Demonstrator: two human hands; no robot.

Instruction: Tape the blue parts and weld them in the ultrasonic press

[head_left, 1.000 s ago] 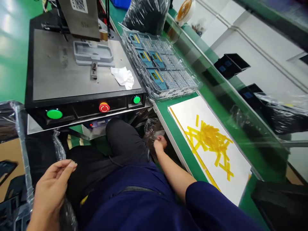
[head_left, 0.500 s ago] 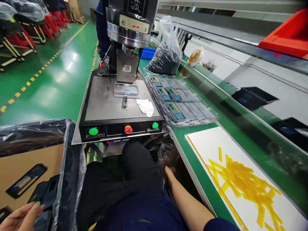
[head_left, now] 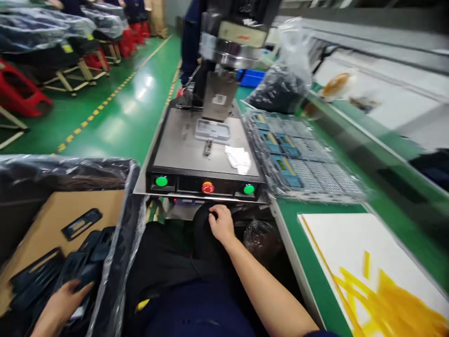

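My left hand (head_left: pixel 65 299) is down in the lined box at lower left, thumb and fingers closed about a dark plastic housing (head_left: pixel 87 274) on a pile of similar ones; blur softens the fingertips. Another flat dark housing with a rectangular window (head_left: pixel 82 223) lies apart on the cardboard (head_left: pixel 59 203). On my dark-trousered knee rests my right hand (head_left: pixel 222 224), loosely curled with its fingers apart and nothing visible in it. Ahead, a grey fixture (head_left: pixel 213 131) sits on the machine's metal plate (head_left: pixel 171 154), below the machine's metal head (head_left: pixel 219 96).
Green buttons (head_left: pixel 162 181) and a red stop button (head_left: pixel 208 187) line the machine's front. A white cloth (head_left: pixel 238 159) lies on its plate. To the right are a clear tray (head_left: pixel 326 180) with several teal parts, a bag of dark pieces (head_left: pixel 280 86), and yellow strips (head_left: pixel 396 299) on a white board.
My right hand has come up from beside the plastic bag under the bench onto my knee. My left hand has gone onto the housings in the box. The view has swung left.
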